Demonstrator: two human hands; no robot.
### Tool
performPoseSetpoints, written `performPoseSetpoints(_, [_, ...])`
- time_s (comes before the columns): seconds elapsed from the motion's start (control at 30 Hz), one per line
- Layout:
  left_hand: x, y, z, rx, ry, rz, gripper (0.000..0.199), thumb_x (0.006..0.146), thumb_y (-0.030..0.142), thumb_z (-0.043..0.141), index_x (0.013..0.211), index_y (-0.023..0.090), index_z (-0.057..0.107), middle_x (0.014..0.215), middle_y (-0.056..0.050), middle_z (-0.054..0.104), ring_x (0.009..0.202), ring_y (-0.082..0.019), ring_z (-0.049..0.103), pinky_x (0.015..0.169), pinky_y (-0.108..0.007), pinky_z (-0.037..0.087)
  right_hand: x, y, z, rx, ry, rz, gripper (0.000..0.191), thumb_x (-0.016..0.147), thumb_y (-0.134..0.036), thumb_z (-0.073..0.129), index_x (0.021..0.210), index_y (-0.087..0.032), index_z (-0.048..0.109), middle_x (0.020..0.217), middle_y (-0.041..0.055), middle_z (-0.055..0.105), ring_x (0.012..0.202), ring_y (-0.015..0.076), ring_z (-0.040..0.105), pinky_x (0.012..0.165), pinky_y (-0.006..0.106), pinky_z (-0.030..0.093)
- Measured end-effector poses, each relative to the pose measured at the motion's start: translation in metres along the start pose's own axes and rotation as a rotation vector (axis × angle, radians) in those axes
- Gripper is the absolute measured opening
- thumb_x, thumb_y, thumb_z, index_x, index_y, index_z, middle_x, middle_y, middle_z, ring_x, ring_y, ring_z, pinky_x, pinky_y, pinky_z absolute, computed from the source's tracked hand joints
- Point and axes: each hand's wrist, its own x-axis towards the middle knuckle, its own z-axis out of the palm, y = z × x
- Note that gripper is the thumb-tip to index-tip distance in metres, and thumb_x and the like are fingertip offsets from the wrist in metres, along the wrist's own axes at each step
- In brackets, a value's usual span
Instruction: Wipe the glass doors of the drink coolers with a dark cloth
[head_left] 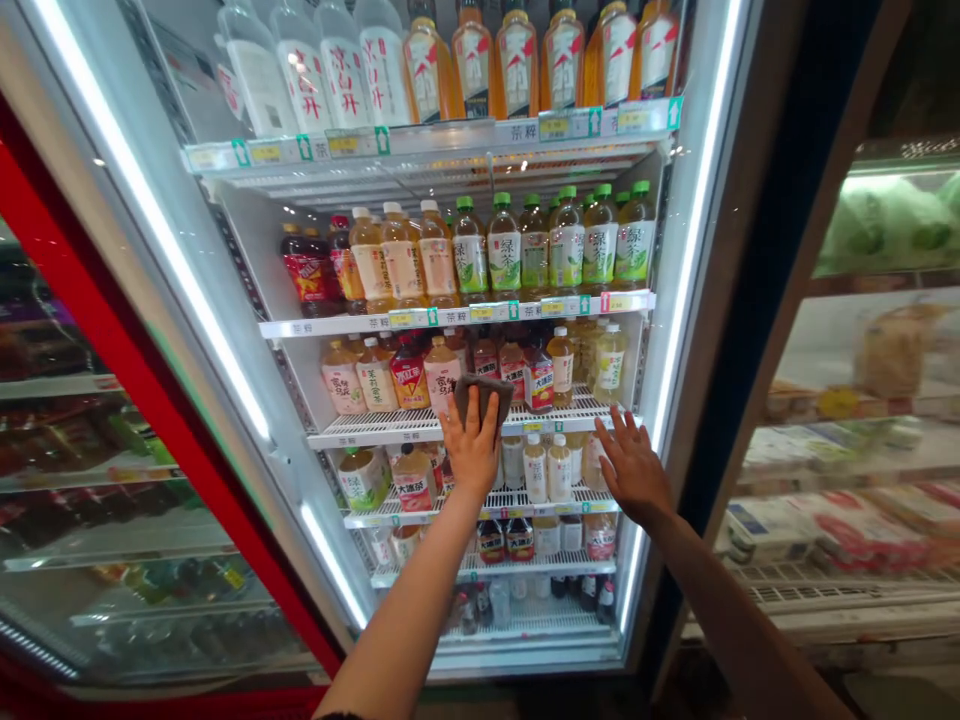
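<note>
Head view, hands point(472, 450), dark cloth point(483, 386) partly covered

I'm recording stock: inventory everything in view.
Clear bottles: four in front, top left.
Amber bottles: six in front, top right.
Green tea bottles: six in front, green, second shelf right.
White-capped bottles: three in front, pale amber, second shelf.
Red-labelled bottles: several, dark, second shelf left.
Lower bottles: many, mixed, shelves below.
Shelves: several, white, cooler.
Price labels: many, yellow, shelf edges.
Light strips: several, white, cooler sides.
Frame: one, red, left.
Packaged goods: many, mixed, right.
Cloth: one, dark grey, centre.
Left hand: one, over cloth.
Right hand: one, right of cloth.
</note>
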Motion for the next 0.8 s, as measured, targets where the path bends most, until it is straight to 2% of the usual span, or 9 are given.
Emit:
performPoseSetpoints(0.07, [-0.023,0.008,0.012,-0.013,-0.045,0.047,0.078,0.09,0.017,0.064,0.159,0.034,0.03,0.17,-0.006,0.017,0.157,-0.037,-0.006,0.123,-0.07,0.016,-0.001,0.003,0.0,0.006,-0.008,0.017,0.08,0.101,-0.019,0.045,0.163,-0.032,-0.004,0.172,0.0047,-0.003,0.157,0.0336,0.01,0.122,0.06,0.032])
performPoseSetpoints(0.13, [-0.037,0.024,0.024,-0.031,-0.101,0.177,0.075,0.091,0.013,0.061,0.157,0.037,0.034,0.168,-0.003,0.024,0.157,-0.035,0.001,0.125,-0.065,0.017,-0.002,0.005,0.0,0.021,-0.023,0.02,0.08,0.1,-0.018,0.045,0.164,-0.031,-0.002,0.172,0.0048,-0.002,0.158,0.033,0.01,0.122,0.058,0.034])
performPoseSetpoints(0.2, [-0.033,0.043,0.032,-0.057,-0.14,0.331,0.075,0.092,0.01,0.058,0.156,0.041,0.035,0.166,0.002,0.03,0.158,-0.029,0.01,0.128,-0.057,0.017,-0.001,0.008,-0.002,0.031,-0.036,0.014,0.078,0.1,-0.017,0.044,0.164,-0.03,0.001,0.172,0.0055,0.0,0.158,0.0319,0.011,0.122,0.057,0.034])
performPoseSetpoints(0.27, [-0.013,0.057,0.033,-0.084,-0.138,0.42,0.075,0.093,0.01,0.056,0.156,0.043,0.032,0.165,0.005,0.033,0.157,-0.025,0.014,0.13,-0.051,0.016,-0.001,0.013,-0.004,0.037,-0.036,0.011,0.076,0.101,-0.017,0.043,0.165,-0.028,0.004,0.172,0.0064,0.004,0.158,0.0308,0.011,0.123,0.057,0.032])
performPoseSetpoints(0.4, [0.022,0.059,0.025,-0.083,-0.042,0.299,0.075,0.095,0.014,0.057,0.159,0.039,0.027,0.167,0.002,0.028,0.158,-0.029,0.003,0.129,-0.059,0.011,-0.009,0.027,-0.005,0.032,-0.024,0.04,0.071,0.101,-0.017,0.042,0.165,-0.026,0.012,0.171,0.0068,0.01,0.158,0.0293,0.01,0.124,0.055,0.029])
performPoseSetpoints(0.5, [0.005,0.053,0.027,-0.059,-0.006,0.191,0.075,0.093,0.016,0.06,0.159,0.035,0.029,0.168,-0.001,0.023,0.158,-0.033,-0.003,0.127,-0.062,0.012,-0.021,0.035,-0.003,0.011,-0.015,0.074,0.071,0.1,-0.016,0.043,0.164,-0.026,0.014,0.171,0.0061,0.01,0.158,0.0287,0.011,0.125,0.053,0.03])
performPoseSetpoints(0.63, [-0.029,0.067,0.043,-0.063,-0.036,0.357,0.074,0.092,0.009,0.057,0.157,0.037,0.035,0.166,0.003,0.029,0.158,-0.029,0.003,0.129,-0.055,0.014,-0.034,0.041,0.001,-0.022,-0.005,0.088,0.073,0.099,-0.014,0.044,0.164,-0.026,0.014,0.171,0.0062,0.008,0.157,0.0287,0.015,0.124,0.051,0.032])
performPoseSetpoints(0.7, [-0.024,0.082,0.049,-0.078,-0.066,0.458,0.073,0.093,0.01,0.056,0.156,0.039,0.035,0.165,0.005,0.032,0.158,-0.026,0.009,0.13,-0.051,0.014,-0.036,0.042,0.002,-0.035,0.005,0.092,0.073,0.1,-0.015,0.044,0.165,-0.025,0.012,0.171,0.0066,0.01,0.157,0.0292,0.016,0.124,0.051,0.033])
performPoseSetpoints(0.8, [0.006,0.099,0.048,-0.109,-0.096,0.506,0.073,0.095,0.01,0.053,0.158,0.04,0.03,0.165,0.006,0.033,0.158,-0.024,0.013,0.131,-0.049,0.015,-0.034,0.043,0.001,-0.055,0.021,0.102,0.075,0.1,-0.014,0.043,0.165,-0.025,0.008,0.17,0.0076,0.012,0.156,0.0299,0.019,0.123,0.052,0.034])
